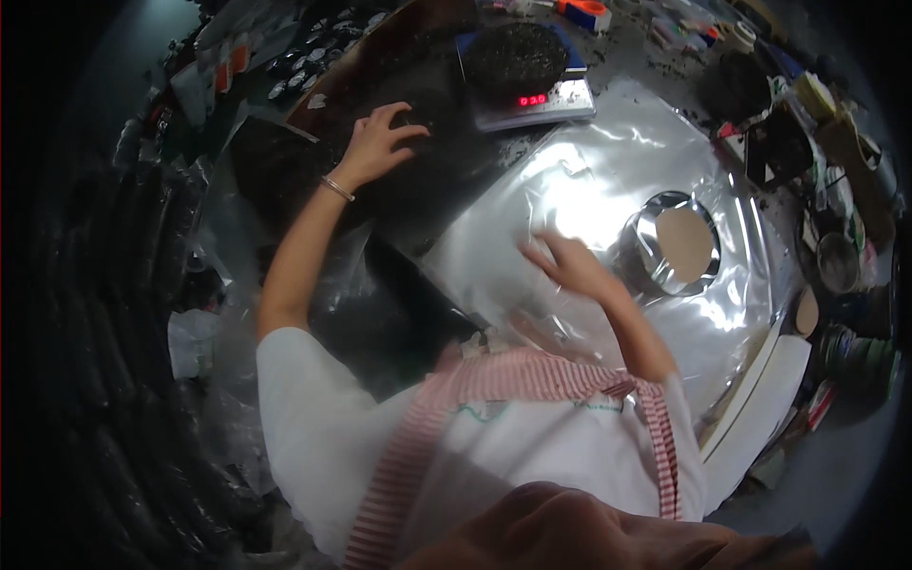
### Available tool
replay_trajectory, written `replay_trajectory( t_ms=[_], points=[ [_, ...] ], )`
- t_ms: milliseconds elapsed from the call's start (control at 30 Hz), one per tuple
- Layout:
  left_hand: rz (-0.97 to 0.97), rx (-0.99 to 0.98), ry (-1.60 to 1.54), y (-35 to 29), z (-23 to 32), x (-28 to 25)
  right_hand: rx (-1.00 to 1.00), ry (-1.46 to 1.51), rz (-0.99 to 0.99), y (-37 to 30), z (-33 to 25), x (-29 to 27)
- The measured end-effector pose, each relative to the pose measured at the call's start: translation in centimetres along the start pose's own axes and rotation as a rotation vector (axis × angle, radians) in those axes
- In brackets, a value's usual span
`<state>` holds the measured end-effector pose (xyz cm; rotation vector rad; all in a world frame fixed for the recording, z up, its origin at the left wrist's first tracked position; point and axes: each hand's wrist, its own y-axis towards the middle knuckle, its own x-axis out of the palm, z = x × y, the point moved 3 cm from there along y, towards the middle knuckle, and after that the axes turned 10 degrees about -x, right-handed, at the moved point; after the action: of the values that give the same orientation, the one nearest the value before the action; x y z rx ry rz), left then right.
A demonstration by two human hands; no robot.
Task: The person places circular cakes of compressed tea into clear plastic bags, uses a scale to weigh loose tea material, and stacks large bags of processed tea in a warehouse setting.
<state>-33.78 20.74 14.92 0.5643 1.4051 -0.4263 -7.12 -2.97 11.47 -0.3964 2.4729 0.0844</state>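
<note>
My left hand [382, 144] is stretched out over dark loose material [408, 176] on the table, its fingers curved and apart. No held object shows in it. My right hand [575, 264], blurred by motion, hovers above a stack of clear plastic sheets or bags [503, 223]; thumb and forefinger look apart, with nothing visible between them. Beyond both hands stands a digital scale [527, 116] with a lit red display. A round dark mass [518, 59], like crumbly leaf or soil, rests on the scale's platform.
A shiny round container [638, 249] with a tan disc in its opening stands on the plastic at right. Blue-and-orange scissors or a tool [584, 13] lie beyond the scale. Clutter [836, 190] crowds the right edge. Dark plastic-wrapped packs [123, 323] are stacked at left.
</note>
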Motion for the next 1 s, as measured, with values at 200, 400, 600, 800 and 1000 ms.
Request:
replay_trajectory(
  t_ms=[200, 400, 600, 800, 1000],
  points=[
    [0.026, 0.047, 0.034, 0.9, -2.4, 1.0, -0.469, -0.069, 0.25, 22.3, 4.3, 5.5],
    [0.079, 0.045, -0.083, 1.2, -3.0, -0.3, -0.36, 0.214, 0.125, 23.0, 4.4, 5.8],
    [0.09, 0.064, -0.18, 1.0, -4.8, 0.5, -0.124, 0.354, 0.494, 23.2, 6.1, 4.0],
    [0.032, 0.069, 0.032, 1.2, -4.9, 0.1, -0.144, 0.194, 1.207, 26.4, 8.4, -7.1],
    [-0.152, -0.059, 0.127, 5.9, -2.5, -2.3, 0.118, 0.243, 1.112, 27.1, 17.1, -13.3]
  ],
)
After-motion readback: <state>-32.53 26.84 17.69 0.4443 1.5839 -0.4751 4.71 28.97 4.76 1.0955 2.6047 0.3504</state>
